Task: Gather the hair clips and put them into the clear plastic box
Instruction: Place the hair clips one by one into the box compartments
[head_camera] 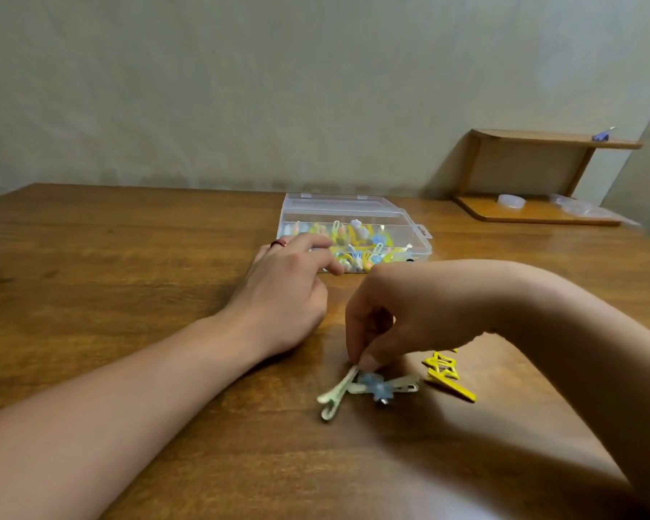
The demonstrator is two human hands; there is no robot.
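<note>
The right hand (387, 317) is seen lowered to the table (128, 257), its fingertips (368, 361) pinched on the end of a pale clip (336, 392) that lies crossed with a blue flower clip (378, 388), while a yellow star clip (447, 373) is left just beside that hand, on its outer side. The left hand (286, 290) is rested on the table with fingers loosely curled and nothing held, touching the near wall of the clear plastic box (353, 234), which stands open beyond both hands. The box is already well filled with coloured clips, so the task is judged mostly done, with these few clips outstanding.
</note>
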